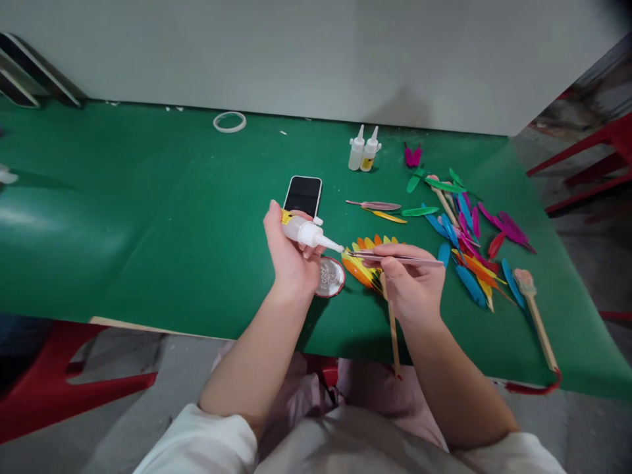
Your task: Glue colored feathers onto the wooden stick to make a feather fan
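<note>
Head view: left hand (291, 260) grips glue bottle (309, 234), nozzle at the quill of a feather (395, 259) pinched in right hand (412, 283), above the feather fan (368, 263) (on green table (148, 217)). Best squeeze lightly; one small drop.
</note>
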Demonstrator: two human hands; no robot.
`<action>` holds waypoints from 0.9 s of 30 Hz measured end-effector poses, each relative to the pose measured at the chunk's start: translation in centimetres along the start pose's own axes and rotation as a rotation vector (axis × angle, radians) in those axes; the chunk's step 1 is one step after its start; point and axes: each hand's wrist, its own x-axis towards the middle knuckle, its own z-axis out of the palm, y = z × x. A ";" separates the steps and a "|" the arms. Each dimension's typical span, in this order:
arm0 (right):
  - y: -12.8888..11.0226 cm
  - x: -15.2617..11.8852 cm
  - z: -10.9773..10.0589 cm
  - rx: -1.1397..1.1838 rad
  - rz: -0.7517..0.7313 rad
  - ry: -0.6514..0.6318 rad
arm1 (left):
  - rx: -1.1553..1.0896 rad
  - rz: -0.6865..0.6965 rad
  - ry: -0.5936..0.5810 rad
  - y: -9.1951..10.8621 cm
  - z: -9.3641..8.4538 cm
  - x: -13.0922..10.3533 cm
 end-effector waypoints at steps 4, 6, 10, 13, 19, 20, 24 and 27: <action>0.0 -0.1 0.0 -0.026 0.020 0.012 | -0.025 0.002 -0.001 0.1 0.1 -0.1; 0.0 -0.1 0.0 -0.043 0.029 0.019 | -0.022 0.000 0.006 0.1 0.1 -0.1; 0.0 0.0 0.0 -0.049 0.029 0.029 | 0.006 0.007 0.004 0.1 0.1 -0.1; 0.0 0.1 0.0 -0.039 0.018 0.021 | -0.003 0.022 -0.007 0.1 0.1 -0.1; -0.2 0.0 0.0 -0.048 0.037 0.021 | -0.020 0.043 0.003 0.0 0.2 -0.2; -0.2 0.1 0.0 -0.046 0.040 0.023 | -0.017 0.049 0.006 0.0 0.2 -0.2; 0.0 0.1 0.0 -0.043 0.020 0.043 | 0.005 0.081 0.016 0.0 0.2 -0.2; 0.1 0.1 -0.1 -0.040 0.015 0.056 | 0.019 0.096 0.004 0.0 0.2 -0.2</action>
